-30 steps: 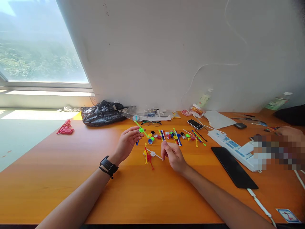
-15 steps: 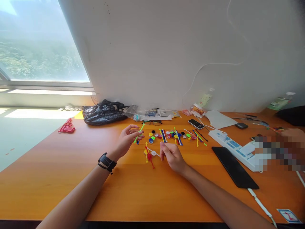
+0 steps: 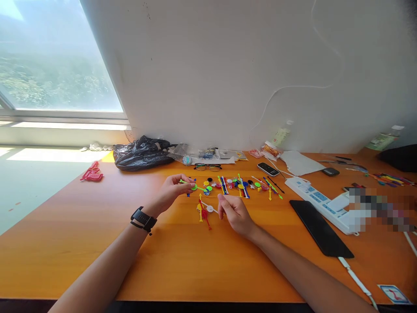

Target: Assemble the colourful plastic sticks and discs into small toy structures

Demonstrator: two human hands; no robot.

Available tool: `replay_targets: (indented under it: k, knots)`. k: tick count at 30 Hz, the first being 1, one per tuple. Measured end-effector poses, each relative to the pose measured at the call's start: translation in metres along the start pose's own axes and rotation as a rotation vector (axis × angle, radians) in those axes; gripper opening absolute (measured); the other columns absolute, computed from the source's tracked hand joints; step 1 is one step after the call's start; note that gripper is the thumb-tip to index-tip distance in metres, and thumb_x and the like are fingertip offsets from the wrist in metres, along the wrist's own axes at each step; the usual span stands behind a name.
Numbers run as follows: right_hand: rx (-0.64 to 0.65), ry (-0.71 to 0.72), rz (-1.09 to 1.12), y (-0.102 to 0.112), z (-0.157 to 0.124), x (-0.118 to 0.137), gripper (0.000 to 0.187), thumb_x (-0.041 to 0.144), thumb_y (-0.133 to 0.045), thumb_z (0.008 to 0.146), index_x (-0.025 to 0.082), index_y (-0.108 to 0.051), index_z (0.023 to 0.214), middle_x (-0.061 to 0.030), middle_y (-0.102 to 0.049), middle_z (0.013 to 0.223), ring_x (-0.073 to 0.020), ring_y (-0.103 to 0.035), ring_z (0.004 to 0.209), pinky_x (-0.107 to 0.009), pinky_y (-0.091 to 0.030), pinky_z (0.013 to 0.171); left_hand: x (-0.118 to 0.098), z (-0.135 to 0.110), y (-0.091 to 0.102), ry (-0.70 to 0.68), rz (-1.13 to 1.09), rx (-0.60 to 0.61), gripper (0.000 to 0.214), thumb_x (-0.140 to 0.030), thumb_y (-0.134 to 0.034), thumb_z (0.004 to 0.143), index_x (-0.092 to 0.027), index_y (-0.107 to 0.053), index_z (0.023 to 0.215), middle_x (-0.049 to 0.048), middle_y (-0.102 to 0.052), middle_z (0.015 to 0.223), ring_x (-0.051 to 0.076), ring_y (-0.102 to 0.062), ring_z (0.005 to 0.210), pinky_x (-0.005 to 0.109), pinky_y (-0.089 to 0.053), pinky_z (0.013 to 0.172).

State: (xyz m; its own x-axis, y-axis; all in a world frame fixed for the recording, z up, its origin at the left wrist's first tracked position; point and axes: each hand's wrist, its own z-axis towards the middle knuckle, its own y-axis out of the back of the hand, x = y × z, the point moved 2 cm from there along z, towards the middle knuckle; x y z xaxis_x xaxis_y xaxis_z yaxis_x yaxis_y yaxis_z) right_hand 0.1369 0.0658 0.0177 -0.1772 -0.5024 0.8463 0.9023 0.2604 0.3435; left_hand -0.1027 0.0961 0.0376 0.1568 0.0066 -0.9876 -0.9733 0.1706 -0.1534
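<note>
My left hand pinches a green plastic arrow spinner, a thin double-headed arrow with a round disc at its middle. It is held just above the table, slanting down to the right. My right hand is closed, thumb pressed against the forefinger; whatever may be inside is hidden. Beside its fingertips lies a white arrow spinner, partly over a red arrow spinner and a yellow arrow spinner. Behind both hands stretches a row of loose arrows and discs in several colours.
Farther back lie eyeglasses, a black plastic bag and a small black-and-white device. To the right are a white power strip and a large black phone on a cable. A red plastic piece lies far left.
My left hand has turned the green arrow spinner from steep to nearly level, so its disc shows. My right hand stays put. At far right, another person's hand has withdrawn from the coloured sticks.
</note>
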Motion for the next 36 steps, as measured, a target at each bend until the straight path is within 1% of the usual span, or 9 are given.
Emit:
replay_targets:
  k: [3,8,11,14,18,20,24,29,36]
  knots:
    - [0.006,0.002,-0.005,0.000,0.000,-0.001,0.064,0.048,-0.040,0.111,0.020,-0.059,0.057,-0.0006,-0.056,0.057,-0.0147,-0.052,0.057,-0.031,-0.039,0.064,-0.005,-0.002,0.002,0.029,0.046,0.024,0.037,-0.027,-0.089,0.070,-0.017,-0.054,0.064,0.0041,-0.071,0.089,0.014,-0.066,0.074,0.032,-0.054,0.078]
    - [0.015,0.037,-0.092,-0.001,0.001,-0.003,0.060,0.044,-0.042,0.111,0.020,-0.055,0.057,-0.0004,-0.053,0.058,-0.0146,-0.051,0.058,-0.031,-0.038,0.063,-0.010,-0.008,0.003,0.109,0.298,0.141,0.027,-0.027,-0.088,0.071,-0.016,-0.066,0.083,0.0010,-0.070,0.087,0.017,-0.070,0.085,0.031,-0.053,0.082]
    - [0.004,0.062,-0.255,0.000,0.002,-0.001,0.040,0.038,-0.054,0.105,0.020,-0.061,0.070,-0.0001,-0.057,0.068,-0.0150,-0.052,0.062,-0.030,-0.038,0.063,-0.007,-0.008,0.004,0.148,0.395,0.222,0.024,-0.029,-0.085,0.074,-0.017,-0.069,0.086,0.0017,-0.071,0.091,0.018,-0.070,0.084,0.031,-0.053,0.080]
    - [0.052,0.053,-0.372,0.000,0.003,0.001,0.013,0.035,-0.070,0.095,0.022,-0.067,0.099,-0.0027,-0.069,0.094,-0.0182,-0.062,0.081,-0.030,-0.043,0.071,-0.002,-0.006,0.007,0.147,0.445,0.263,0.023,-0.031,-0.083,0.076,-0.017,-0.070,0.089,0.0030,-0.071,0.095,0.018,-0.070,0.084,0.031,-0.054,0.080]
    - [0.151,0.008,-0.400,-0.003,0.001,0.000,0.043,0.040,-0.083,0.084,0.024,-0.063,0.118,-0.0047,-0.070,0.114,-0.0219,-0.066,0.096,-0.031,-0.047,0.081,0.005,-0.002,0.013,0.119,0.516,0.311,0.028,-0.035,-0.083,0.077,-0.016,-0.072,0.094,0.0054,-0.073,0.095,0.019,-0.070,0.085,0.031,-0.053,0.079]
    - [0.178,-0.007,-0.391,-0.005,0.001,-0.001,0.045,0.042,-0.084,0.082,0.024,-0.063,0.118,-0.0047,-0.070,0.113,-0.0212,-0.066,0.093,-0.031,-0.047,0.080,0.008,0.000,0.015,0.064,0.590,0.327,0.030,-0.038,-0.083,0.078,-0.016,-0.072,0.095,0.0045,-0.072,0.087,0.017,-0.067,0.079,0.027,-0.050,0.072]
    - [0.199,-0.014,-0.350,-0.007,0.000,-0.003,0.034,0.035,-0.081,0.086,0.024,-0.064,0.113,-0.0027,-0.068,0.102,-0.0184,-0.063,0.083,-0.029,-0.046,0.073,0.006,0.000,0.013,-0.024,0.729,0.347,0.032,-0.043,-0.080,0.081,-0.015,-0.073,0.095,0.0011,-0.067,0.072,0.013,-0.057,0.065,0.023,-0.041,0.060]
    - [0.212,0.006,-0.272,-0.009,-0.001,-0.004,0.024,0.028,-0.077,0.089,0.023,-0.065,0.109,-0.0013,-0.064,0.095,-0.0167,-0.059,0.079,-0.028,-0.046,0.071,-0.001,-0.005,0.007,-0.009,0.805,0.455,0.032,-0.046,-0.077,0.084,-0.014,-0.074,0.090,0.0005,-0.066,0.066,0.011,-0.055,0.058,0.022,-0.036,0.053]
    - [0.201,0.039,-0.258,-0.011,0.000,-0.006,0.011,0.023,-0.072,0.092,0.022,-0.067,0.102,-0.0009,-0.060,0.092,-0.0151,-0.057,0.077,-0.028,-0.045,0.070,0.001,-0.006,0.005,-0.010,0.810,0.455,0.033,-0.047,-0.076,0.085,-0.015,-0.072,0.087,0.0008,-0.067,0.064,0.012,-0.058,0.057,0.022,-0.038,0.053]
